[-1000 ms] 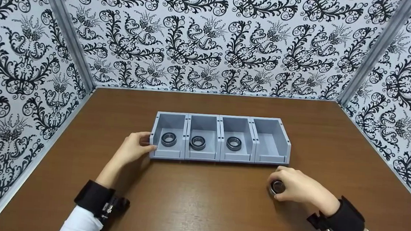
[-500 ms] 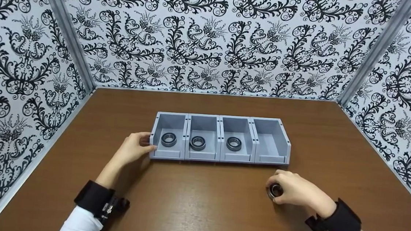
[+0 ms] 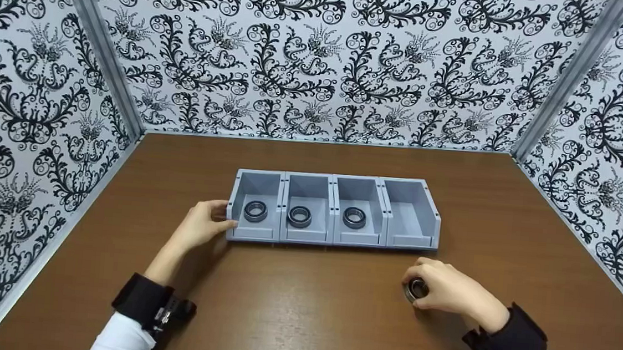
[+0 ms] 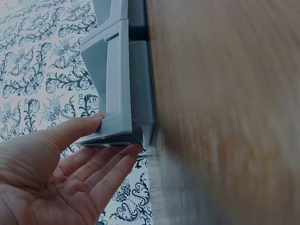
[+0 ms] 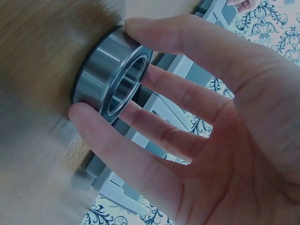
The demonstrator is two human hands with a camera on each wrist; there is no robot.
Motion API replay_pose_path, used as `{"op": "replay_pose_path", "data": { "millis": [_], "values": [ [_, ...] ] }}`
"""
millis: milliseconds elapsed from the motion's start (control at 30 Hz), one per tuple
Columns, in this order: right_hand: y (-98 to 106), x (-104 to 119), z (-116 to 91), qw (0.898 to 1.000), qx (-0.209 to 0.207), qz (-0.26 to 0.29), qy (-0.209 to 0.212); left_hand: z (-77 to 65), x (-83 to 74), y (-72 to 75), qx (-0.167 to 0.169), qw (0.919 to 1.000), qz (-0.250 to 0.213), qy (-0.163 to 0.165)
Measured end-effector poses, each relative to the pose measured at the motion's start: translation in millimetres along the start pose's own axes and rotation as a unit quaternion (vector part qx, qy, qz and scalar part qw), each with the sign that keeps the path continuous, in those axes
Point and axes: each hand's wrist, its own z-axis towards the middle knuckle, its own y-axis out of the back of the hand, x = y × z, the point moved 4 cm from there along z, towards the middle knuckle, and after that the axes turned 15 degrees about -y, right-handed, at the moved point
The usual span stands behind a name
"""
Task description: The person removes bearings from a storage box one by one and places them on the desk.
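Note:
Four joined pale grey bins form a row on the table. My left hand [image 3: 203,225] holds the left end of the row: in the left wrist view its thumb lies over the edge of the end bin [image 4: 119,84], with the fingers against the outer side. In front of the rightmost bin [image 3: 409,219], my right hand [image 3: 450,286] pinches a steel ball bearing [image 3: 417,288] between thumb and fingers. Up close in the right wrist view, that bearing [image 5: 105,70] is tilted, its shiny outer ring facing the table. Whether it touches the wood is hard to tell.
Similar bearings lie flat in the other bins: the left one [image 3: 256,211], the second [image 3: 300,217] and the third [image 3: 354,218]. Brown wooden table [image 3: 290,307] surrounds the row. Patterned panels [image 3: 320,59] close off the back and both sides.
My right hand has shifted slightly toward me and to the left with the bearing, mostly in the first half second. The left hand and the bins have stayed put.

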Motion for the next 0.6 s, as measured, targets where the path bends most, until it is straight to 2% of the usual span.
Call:
{"op": "replay_pose_path", "data": {
  "millis": [600],
  "values": [
    [-3.5, -1.3, -3.4, 1.0, -0.018, 0.0, -0.002, -1.0, -2.5, 0.7, -0.001, 1.0, -0.002, -0.006]
  ]
}}
